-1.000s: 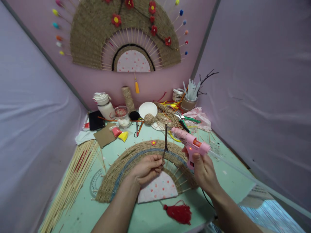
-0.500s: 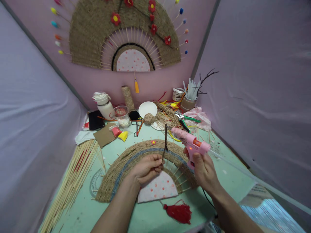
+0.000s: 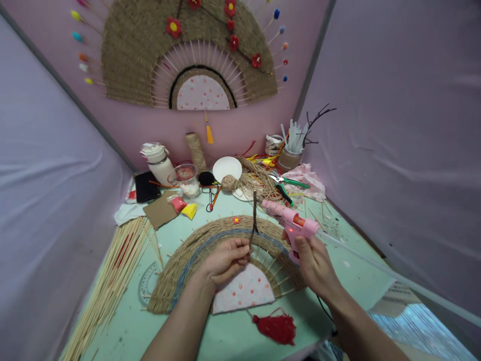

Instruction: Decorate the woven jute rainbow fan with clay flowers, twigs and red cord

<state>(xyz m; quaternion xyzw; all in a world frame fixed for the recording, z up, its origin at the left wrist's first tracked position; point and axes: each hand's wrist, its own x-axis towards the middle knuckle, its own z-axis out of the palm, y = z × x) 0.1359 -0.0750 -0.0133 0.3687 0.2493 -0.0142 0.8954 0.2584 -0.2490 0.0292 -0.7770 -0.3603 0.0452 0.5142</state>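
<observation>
Twig: one, dark brown, slim, slightly crooked, with a small fork partway down; blunt upper end. Held near upright above the fan, clear of any rest but the hand.

Left hand: thumb and fingers pinching the twig's lower end.

Glue gun: pink, barrel smudged, small light glowing orange; nozzle at the twig's upper part, contact not certain. Clear rod running from its rear. Right hand: fingers wrapped round the grip; trigger pressure cannot be told.

Step in hand, as judged: glue being put on the twig, or about to be. Next move, as judged: calls for a steady twig, the nozzle close along the bark, and skin well away from hot glue.

Fan: half-round, woven, tan with a blue band, flat on the surface; small red flower at the upper edge; spotted panel at its centre. Red tassel below the panel.

Left of fan: protractor, just beside; loose sticks, a long spread.

Beyond fan: white plate, twine ball, green-handled cutters.

Wall: larger fan, red flowers on dark branches.
</observation>
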